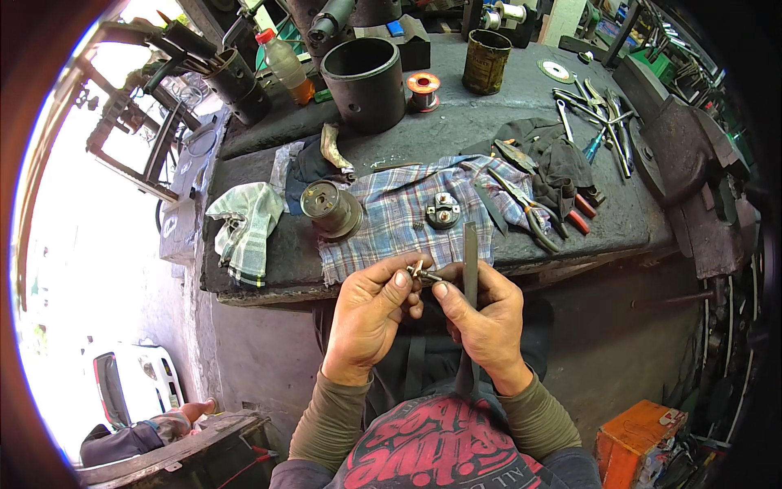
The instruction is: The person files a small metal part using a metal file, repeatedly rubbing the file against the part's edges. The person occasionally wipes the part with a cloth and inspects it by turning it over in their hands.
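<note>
Just off the bench's front edge, my left hand pinches a small metal part with a coppery piece and a thin stem. My right hand is closed around a long flat file that stands nearly upright, its thumb tip close to the stem. Beyond my hands, a blue plaid cloth covers part of the bench. On it sit a round black cap with copper terminals and a small dark coil spring. A worn metal spool-shaped cylinder stands at the cloth's left side.
Pliers with red handles, a dark rag and several wrenches lie to the right. A bench vise stands far right. At the back are a wide black pipe piece, a solder spool and a rusty can.
</note>
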A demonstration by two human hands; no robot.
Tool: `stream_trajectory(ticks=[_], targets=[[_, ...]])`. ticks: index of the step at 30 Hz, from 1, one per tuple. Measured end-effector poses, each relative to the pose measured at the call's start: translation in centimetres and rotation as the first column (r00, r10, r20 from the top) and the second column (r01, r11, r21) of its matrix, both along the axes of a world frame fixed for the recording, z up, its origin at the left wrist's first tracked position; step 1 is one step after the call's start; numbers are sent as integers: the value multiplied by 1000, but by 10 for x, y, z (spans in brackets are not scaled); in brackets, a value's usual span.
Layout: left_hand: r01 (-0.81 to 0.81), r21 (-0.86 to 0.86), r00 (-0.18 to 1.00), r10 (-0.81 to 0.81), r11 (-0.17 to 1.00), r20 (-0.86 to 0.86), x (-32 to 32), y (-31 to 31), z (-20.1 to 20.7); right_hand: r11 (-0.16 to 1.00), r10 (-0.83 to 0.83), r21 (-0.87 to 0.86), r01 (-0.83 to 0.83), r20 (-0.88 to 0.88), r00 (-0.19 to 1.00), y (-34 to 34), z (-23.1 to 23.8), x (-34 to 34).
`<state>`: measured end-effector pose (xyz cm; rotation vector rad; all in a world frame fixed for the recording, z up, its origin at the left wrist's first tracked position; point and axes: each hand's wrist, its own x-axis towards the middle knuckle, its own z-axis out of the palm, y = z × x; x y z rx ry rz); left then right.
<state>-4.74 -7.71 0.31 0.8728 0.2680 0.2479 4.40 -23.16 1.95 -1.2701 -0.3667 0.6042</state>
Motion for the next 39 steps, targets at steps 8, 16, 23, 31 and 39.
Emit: stream_trajectory(ticks=[8,16,23,31,39], targets=[[-68,467,994,99,882,-42,-4,-6,18,999,-28,-25,31,119,992,-8,4,-2],[-133,531,987,160,837,-6,-3,-10,15,996,-13,-79,28,190,982,-13,4,-8],[-19,550,992,82,835,-91,-7,-7,22,998,-8,-68,18,138,990,-16,-2,-3],[-26,590,987,115,807,-114,-1,-3,20,996,59,-66,-63,-62,996,-14,-7,-2],[46,930,985,141,363,-104,19,16,21,989,40,-142,-35,28,999,-10,-3,-5]])
